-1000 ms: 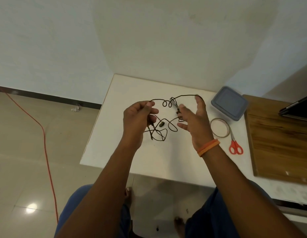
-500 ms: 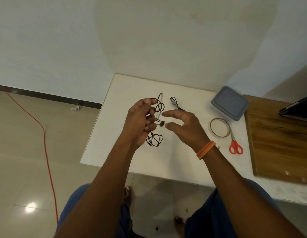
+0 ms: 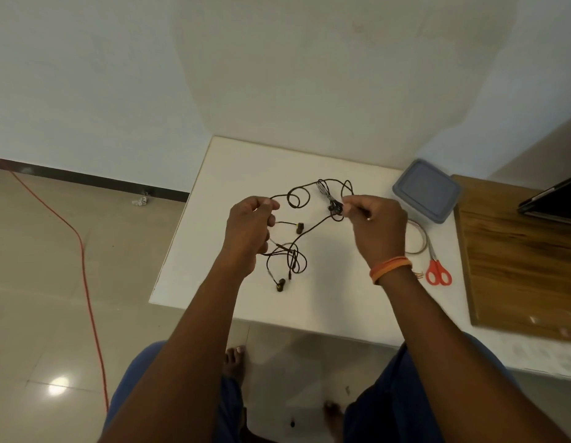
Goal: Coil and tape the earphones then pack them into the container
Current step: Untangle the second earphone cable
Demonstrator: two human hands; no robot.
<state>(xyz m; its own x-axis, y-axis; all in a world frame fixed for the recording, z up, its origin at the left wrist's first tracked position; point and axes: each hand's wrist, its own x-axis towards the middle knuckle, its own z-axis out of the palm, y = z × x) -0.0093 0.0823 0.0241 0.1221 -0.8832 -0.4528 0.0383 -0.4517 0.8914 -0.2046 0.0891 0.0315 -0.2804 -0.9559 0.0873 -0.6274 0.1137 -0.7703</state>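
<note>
Black wired earphones (image 3: 298,199) hang in loose tangled loops above the white table (image 3: 213,174). My left hand (image 3: 249,230) pinches the cable at its left end, with loops and an earbud (image 3: 280,285) dangling below it. My right hand (image 3: 375,223) pinches the cable at a small knot near the right end. A second earbud (image 3: 300,227) hangs between the hands. The grey lidded container (image 3: 426,190) sits closed at the table's back right. A roll of clear tape (image 3: 416,238) lies just right of my right hand, partly hidden by it.
Red-handled scissors (image 3: 437,270) lie next to the tape. A wooden board (image 3: 517,260) covers the right of the table, with a dark laptop edge (image 3: 552,199) at far right. An orange cable (image 3: 82,251) runs across the floor on the left.
My hands were close together half a second ago; they have moved apart, stretching the cable out between them. My right hand now grips the cable near the knot.
</note>
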